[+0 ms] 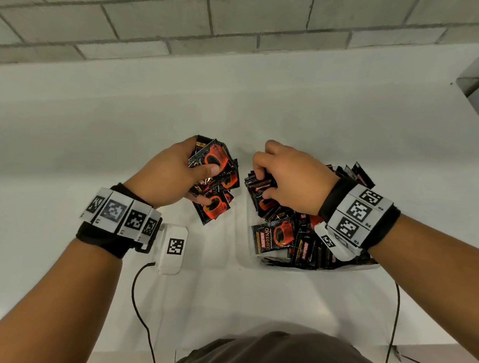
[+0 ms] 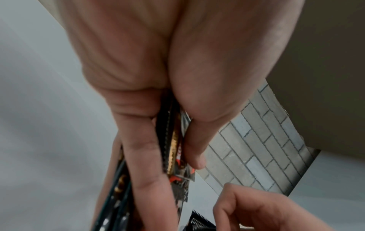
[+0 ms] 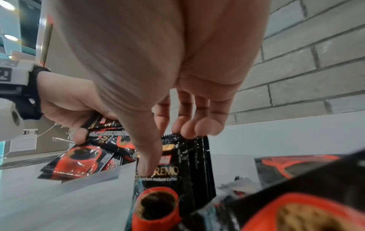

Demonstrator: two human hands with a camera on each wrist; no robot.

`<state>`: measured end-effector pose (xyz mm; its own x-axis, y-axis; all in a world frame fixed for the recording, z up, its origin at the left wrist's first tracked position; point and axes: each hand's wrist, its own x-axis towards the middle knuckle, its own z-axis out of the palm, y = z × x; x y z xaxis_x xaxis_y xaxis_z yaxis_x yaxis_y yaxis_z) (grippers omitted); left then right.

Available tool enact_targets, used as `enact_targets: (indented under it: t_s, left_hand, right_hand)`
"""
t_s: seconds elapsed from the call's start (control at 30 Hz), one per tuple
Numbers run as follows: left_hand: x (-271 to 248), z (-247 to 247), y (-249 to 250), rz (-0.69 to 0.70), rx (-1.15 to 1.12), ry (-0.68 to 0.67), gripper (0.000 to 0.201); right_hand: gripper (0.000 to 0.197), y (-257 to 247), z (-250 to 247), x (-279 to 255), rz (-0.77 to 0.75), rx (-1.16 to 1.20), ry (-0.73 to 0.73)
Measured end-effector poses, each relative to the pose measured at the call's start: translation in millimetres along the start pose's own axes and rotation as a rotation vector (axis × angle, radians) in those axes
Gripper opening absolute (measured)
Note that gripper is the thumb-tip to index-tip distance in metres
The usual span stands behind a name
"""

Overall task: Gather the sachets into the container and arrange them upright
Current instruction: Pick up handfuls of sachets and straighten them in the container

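My left hand (image 1: 175, 173) grips a fanned bundle of black-and-red coffee sachets (image 1: 215, 179) above the white table; in the left wrist view the thumb and fingers clamp the sachets' edges (image 2: 173, 146). To its right stands a clear container (image 1: 306, 264) filled with more sachets (image 1: 277, 234), some flat, some on edge. My right hand (image 1: 287, 179) reaches into the container's left end and pinches a small stack of upright sachets (image 3: 177, 168) between thumb and fingertips. The left hand's bundle (image 3: 82, 157) shows beyond it in the right wrist view.
The white table (image 1: 121, 130) runs back to a grey brick wall (image 1: 189, 17). A white tagged device (image 1: 173, 248) with a black cable hangs at my left wrist. Another cable (image 1: 393, 325) drops from my right wrist. The table's front edge lies near my body.
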<state>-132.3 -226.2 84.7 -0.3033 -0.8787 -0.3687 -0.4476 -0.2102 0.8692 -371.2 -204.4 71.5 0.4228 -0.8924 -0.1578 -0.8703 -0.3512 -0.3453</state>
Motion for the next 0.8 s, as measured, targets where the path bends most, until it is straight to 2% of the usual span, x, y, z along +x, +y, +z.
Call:
enact_targets:
  t_s: [0.2,0.37,0.47,0.63,0.73,0.8]
  left_hand:
    - [-3.9,1.1,2.2,-0.001,0.009,0.008,0.031]
    - [-7.7,2.2,1.1,-0.012,0.004,0.020,0.033]
    - [-9.9,3.0,0.8,-0.016,-0.002,0.021,0.034]
    - [-12.2,3.7,-0.6,-0.024,-0.004,0.021,0.033]
    - [-12.5,4.5,-0.9,-0.034,-0.022,0.020,0.029]
    - [-13.6,4.6,0.6,-0.037,-0.026,0.023,0.029]
  right_hand:
    - [0.010,5.2,-7.5,3.5,0.016,0.020,-0.027]
    - [0.009,3.5,-11.9,1.8,0.006,0.057,0.024]
    - [0.013,0.2,-5.4,1.1,-0.003,0.044,-0.014]
    - [0.015,0.3,-6.2,3.8,0.036,0.085,0.020]
    - [0.024,-2.4,-4.9,3.5,0.025,0.059,-0.026]
    - [0.031,-1.0,-7.8,1.8,0.029,0.102,0.021]
